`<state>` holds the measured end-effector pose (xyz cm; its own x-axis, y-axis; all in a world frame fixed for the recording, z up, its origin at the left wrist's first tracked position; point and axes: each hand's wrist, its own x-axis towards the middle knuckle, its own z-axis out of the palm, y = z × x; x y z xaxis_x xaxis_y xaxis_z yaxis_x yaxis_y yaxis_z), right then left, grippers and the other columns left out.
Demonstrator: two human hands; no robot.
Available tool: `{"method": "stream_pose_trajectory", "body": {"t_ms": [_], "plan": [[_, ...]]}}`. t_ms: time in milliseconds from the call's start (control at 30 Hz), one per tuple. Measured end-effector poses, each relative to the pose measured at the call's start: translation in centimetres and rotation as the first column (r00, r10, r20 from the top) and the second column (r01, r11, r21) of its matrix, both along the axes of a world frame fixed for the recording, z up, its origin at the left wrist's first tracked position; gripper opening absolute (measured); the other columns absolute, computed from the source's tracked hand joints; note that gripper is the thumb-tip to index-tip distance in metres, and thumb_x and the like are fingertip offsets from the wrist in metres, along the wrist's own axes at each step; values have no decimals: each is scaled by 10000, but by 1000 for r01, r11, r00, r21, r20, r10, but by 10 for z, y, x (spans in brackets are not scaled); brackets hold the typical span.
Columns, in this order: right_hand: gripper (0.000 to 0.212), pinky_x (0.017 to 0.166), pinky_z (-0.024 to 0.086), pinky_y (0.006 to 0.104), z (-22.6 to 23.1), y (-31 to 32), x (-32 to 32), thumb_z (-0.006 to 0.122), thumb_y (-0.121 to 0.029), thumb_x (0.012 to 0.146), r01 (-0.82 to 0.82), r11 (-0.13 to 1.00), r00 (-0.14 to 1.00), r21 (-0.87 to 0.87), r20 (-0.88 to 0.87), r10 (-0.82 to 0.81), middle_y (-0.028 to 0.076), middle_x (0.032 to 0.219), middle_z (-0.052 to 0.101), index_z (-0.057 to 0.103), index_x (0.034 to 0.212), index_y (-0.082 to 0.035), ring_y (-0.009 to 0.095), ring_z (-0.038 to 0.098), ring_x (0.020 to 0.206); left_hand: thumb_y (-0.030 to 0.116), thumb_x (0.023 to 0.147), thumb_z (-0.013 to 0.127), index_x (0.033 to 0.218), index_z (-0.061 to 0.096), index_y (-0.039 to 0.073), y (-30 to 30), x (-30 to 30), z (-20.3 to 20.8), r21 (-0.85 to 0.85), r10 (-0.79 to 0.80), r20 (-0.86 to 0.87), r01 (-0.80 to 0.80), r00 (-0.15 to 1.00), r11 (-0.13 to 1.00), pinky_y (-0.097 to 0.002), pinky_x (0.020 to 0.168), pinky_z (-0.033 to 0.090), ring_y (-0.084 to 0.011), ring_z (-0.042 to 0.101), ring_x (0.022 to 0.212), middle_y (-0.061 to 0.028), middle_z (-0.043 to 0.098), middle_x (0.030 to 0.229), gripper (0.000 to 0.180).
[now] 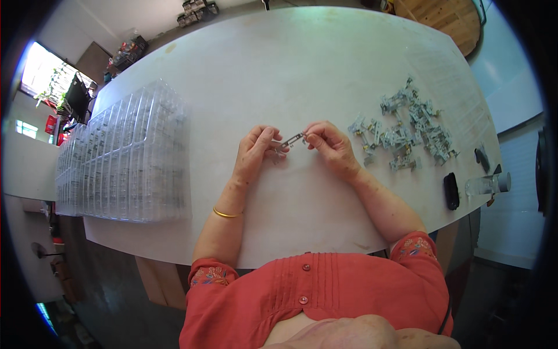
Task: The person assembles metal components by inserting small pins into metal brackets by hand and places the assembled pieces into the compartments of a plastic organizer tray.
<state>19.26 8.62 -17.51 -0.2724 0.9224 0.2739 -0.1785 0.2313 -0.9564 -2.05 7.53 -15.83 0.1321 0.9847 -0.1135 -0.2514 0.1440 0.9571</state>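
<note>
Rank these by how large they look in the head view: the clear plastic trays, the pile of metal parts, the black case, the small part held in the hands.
1. clear plastic trays
2. pile of metal parts
3. black case
4. small part, pinched between the left hand and right hand; it looks close to the case in length but much thinner.

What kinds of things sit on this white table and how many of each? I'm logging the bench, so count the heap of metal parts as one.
Stack of clear plastic trays: 1
Heap of small grey metal parts: 1
Metal part held between left hand and right hand: 1
Black oblong object: 1
Clear bottle lying down: 1
Total: 5
</note>
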Motion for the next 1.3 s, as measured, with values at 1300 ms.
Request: {"method": "stream_pose_trajectory", "body": {"t_ms": [1300], "plan": [[170,557,446,232,2,-7,-2,591,-170,976,94,992,978,-87,194,-75,9,647,589,572,1085,-41,66,550,588,89,984,568,1129,611,-3,-10,15,-22,464,243,-515,28,822,886,-195,526,421,-43,493,591,7,583,766,178]]}}
